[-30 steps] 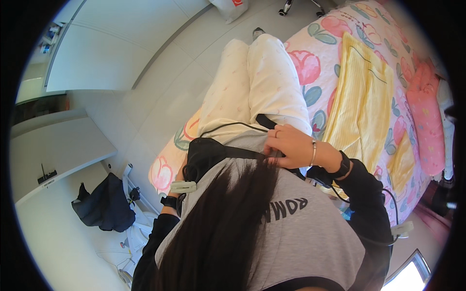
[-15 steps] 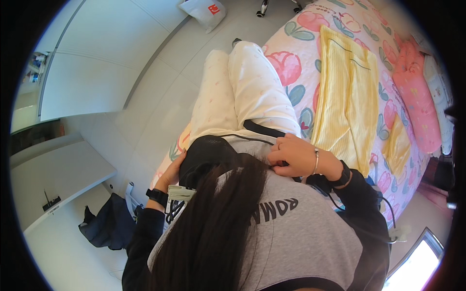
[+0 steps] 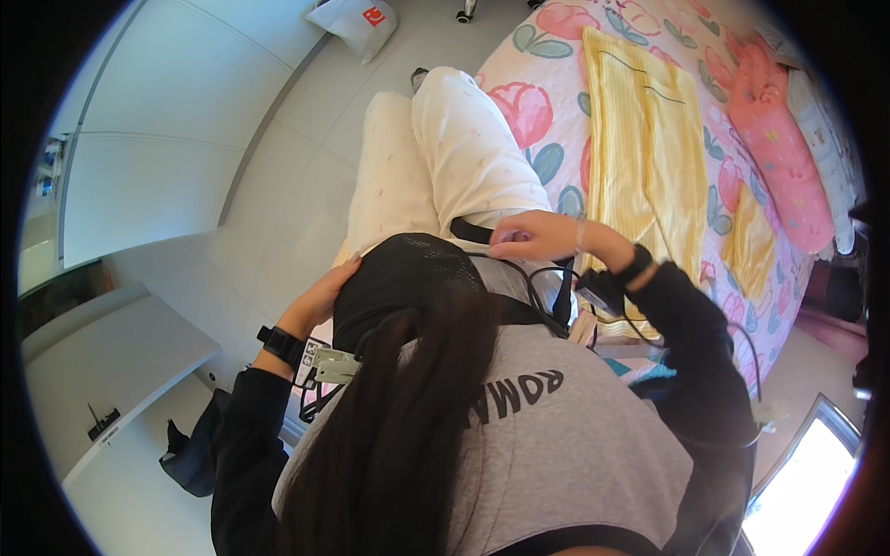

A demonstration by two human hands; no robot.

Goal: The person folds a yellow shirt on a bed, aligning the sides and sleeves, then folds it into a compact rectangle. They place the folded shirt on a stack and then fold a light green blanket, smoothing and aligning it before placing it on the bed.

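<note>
At my waist sits a rounded black mesh pouch (image 3: 394, 269), partly covered by long dark hair. My left hand (image 3: 320, 298) lies against the pouch's left side, its fingers stretched along the fabric. Over my lap, my right hand (image 3: 536, 235) is closed with the fingers curled, right beside a black strap (image 3: 471, 231). Whether the fingers grip that strap is hidden. Thin black cables (image 3: 533, 292) run below the right hand to a small black box (image 3: 601, 291) by the right wrist. A pale clip (image 3: 336, 365) hangs near the left wrist.
To my right, a flower-patterned bed (image 3: 519, 116) bears folded yellow ribbed trousers (image 3: 644, 157), a smaller yellow cloth (image 3: 747, 246) and a pink plush thing (image 3: 779, 153). White cabinets (image 3: 167, 120) and a shelf (image 3: 120, 371) stand left. A white bag (image 3: 360, 28) lies on the floor ahead.
My right hand has moved forward and up off the shirt front, uncovering cables and the small black box. My left hand stays at the pouch's side. The whole view has shifted slightly.
</note>
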